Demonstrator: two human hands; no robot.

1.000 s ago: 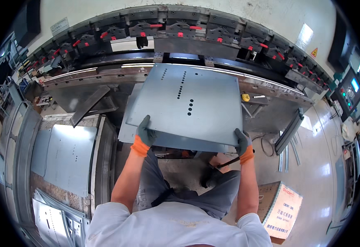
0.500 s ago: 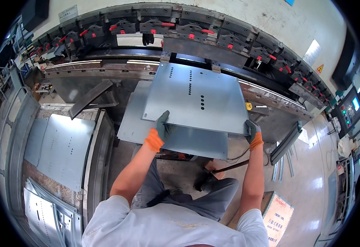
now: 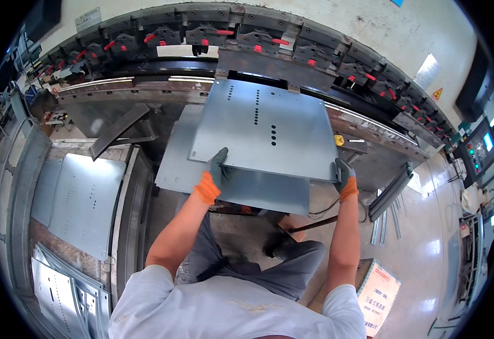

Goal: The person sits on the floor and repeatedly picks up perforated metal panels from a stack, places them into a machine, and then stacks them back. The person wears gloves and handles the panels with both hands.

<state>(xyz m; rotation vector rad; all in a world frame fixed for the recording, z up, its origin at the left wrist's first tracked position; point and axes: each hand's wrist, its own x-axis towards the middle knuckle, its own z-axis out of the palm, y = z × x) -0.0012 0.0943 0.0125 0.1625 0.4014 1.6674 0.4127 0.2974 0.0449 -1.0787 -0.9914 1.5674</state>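
Observation:
A flat grey sheet metal panel [image 3: 241,133] with rows of punched holes spans the space before me, its far edge at the bed of a press brake [image 3: 281,66]. My left hand [image 3: 219,169], in a dark green glove with an orange cuff, grips the near edge left of the middle, thumb on top. At the near right corner my right hand [image 3: 345,173], gloved alike, closes on the panel's edge; its fingers underneath are hidden. Below the held panel lie other metal sheets [image 3: 173,164], partly covered by it.
Left stands a metal-framed cart [image 3: 129,214] with perforated sheets [image 3: 86,198] and bent metal parts [image 3: 60,294]. An angled support arm [image 3: 117,133] juts from the machine. To the right are a control panel [image 3: 480,150], metal strips [image 3: 384,223] on the floor and a carton [image 3: 380,296].
The view has shifted slightly. Both hands keep their hold on the panel, which stays at almost the same place against the press brake.

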